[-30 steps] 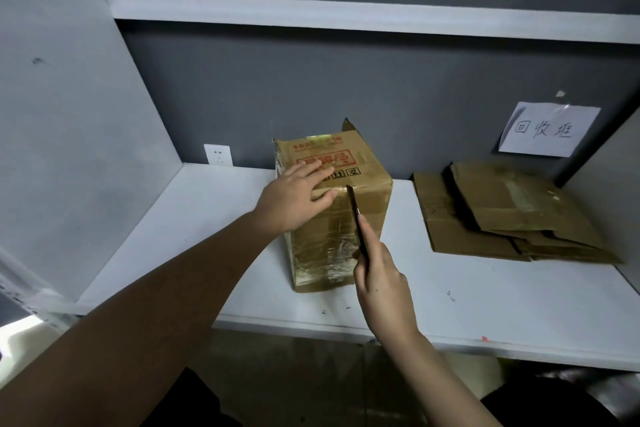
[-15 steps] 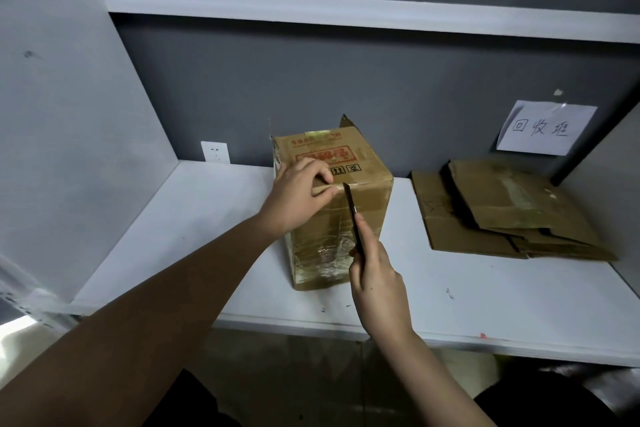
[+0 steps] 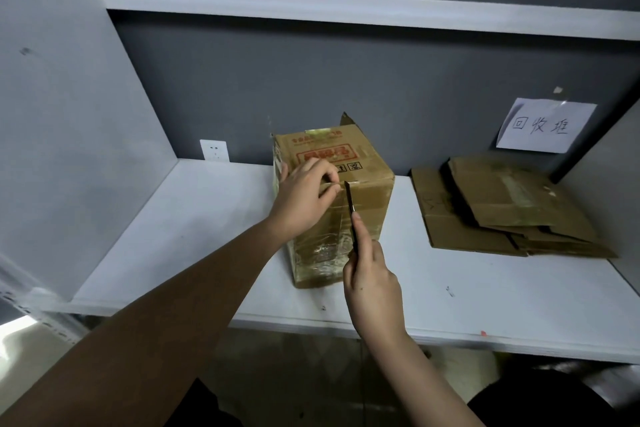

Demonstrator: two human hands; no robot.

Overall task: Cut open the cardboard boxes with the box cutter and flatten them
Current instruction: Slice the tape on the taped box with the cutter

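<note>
A taped brown cardboard box [image 3: 367, 198] with red print on top stands on the white shelf [image 3: 207, 218]. My left hand [image 3: 301, 198] grips the box's near top edge, fingers curled over its top at the left. My right hand [image 3: 370, 274] holds a slim dark box cutter [image 3: 350, 211] upright against the box's front face. The blade tip meets the top front edge, right beside my left fingertips. Shiny tape covers the lower front of the box.
A pile of flattened cardboard [image 3: 502, 208] lies on the shelf to the right. A paper sign [image 3: 543, 125] is stuck on the grey back wall above it. A white wall socket [image 3: 214, 150] sits at the back left. Another shelf board [image 3: 346, 10] runs overhead.
My left fingers have curled from flat on the box top to gripping its near edge. The box cutter stays at the top front edge with little movement.
</note>
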